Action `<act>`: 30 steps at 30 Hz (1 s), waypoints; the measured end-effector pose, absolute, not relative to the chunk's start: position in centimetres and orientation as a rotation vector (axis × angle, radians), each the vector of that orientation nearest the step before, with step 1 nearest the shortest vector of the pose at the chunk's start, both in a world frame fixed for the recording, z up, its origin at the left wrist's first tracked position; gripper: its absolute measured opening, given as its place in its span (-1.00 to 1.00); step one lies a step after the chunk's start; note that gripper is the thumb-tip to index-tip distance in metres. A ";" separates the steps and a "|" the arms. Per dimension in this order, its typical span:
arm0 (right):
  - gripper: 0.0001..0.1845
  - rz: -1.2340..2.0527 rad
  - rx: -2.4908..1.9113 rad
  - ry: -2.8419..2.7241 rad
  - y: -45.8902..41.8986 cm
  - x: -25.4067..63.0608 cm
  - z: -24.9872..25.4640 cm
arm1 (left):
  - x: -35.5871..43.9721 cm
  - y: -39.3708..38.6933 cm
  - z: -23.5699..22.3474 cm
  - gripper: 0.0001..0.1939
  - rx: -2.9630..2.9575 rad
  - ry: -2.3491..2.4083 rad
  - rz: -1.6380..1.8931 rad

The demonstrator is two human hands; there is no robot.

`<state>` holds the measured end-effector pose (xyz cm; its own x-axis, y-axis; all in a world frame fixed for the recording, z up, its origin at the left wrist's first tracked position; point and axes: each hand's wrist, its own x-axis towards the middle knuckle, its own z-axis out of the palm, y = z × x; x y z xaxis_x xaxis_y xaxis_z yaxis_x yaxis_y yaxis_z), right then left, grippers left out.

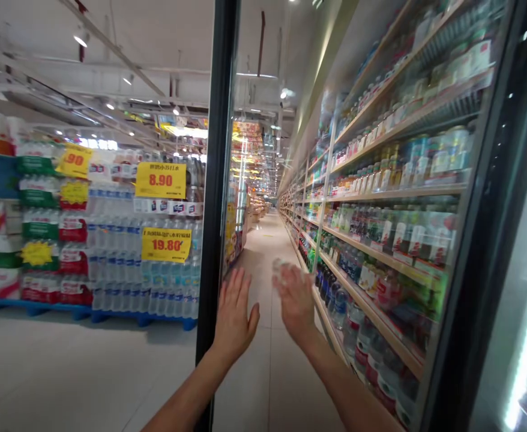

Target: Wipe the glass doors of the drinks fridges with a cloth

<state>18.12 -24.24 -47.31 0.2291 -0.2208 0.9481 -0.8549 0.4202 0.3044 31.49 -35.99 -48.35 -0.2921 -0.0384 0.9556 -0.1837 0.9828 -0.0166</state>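
Note:
My left hand (pixel 235 315) is raised with its palm turned forward. Its fingers are stretched out close together, and the thumb stands apart. It is beside the black frame (pixel 209 240) of a glass door, at the pane; whether the palm touches the glass I cannot tell. My right hand (pixel 296 300) is raised a little to the right, before the same pane. Motion smears its fingers, and a pale blur lies at their tips, so I cannot make out whether it holds anything. A black upright (pixel 466 252) bounds the pane on the right.
Shelves of bottled drinks (pixel 389 234) appear in the pane on the right, seen through it or mirrored. A pale tiled aisle (pixel 266 240) runs into the distance. At left, stacked bottle packs (pixel 119 258) with yellow price signs (pixel 161 180) stand on blue pallets (pixel 144 318).

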 end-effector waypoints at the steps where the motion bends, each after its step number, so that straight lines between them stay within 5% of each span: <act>1: -0.61 0.507 1.209 -1.272 -25.2 19.0 -48.1 | 31.9 -36.1 -48.3 -0.37 0.126 -1.847 0.133; 6: -0.64 0.331 1.420 -1.129 -28.6 20.8 -42.9 | 33.8 -37.1 -46.8 -0.35 0.114 -1.695 0.085; 10: -0.55 0.643 1.068 -1.403 -30.2 21.0 -36.0 | 34.7 -38.2 -45.5 -0.35 0.211 -1.640 0.028; 17: -0.70 0.183 1.565 -0.986 -30.6 22.7 -41.4 | 36.6 -39.9 -45.3 -0.34 0.252 -1.620 0.060; 23: -0.61 0.569 1.131 -1.247 -30.3 21.3 -33.6 | 36.0 -39.2 -42.2 -0.37 0.178 -1.600 0.076; 30: -0.70 0.105 1.526 -0.976 -30.0 21.9 -34.0 | 35.2 -39.0 -38.8 -0.39 0.111 -1.579 0.118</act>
<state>21.94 -29.96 -34.00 0.6367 -0.5054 0.5824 -0.6177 0.1179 0.7776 35.24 -38.98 -38.80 -0.0115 0.0039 0.9999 -0.1451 0.9894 -0.0055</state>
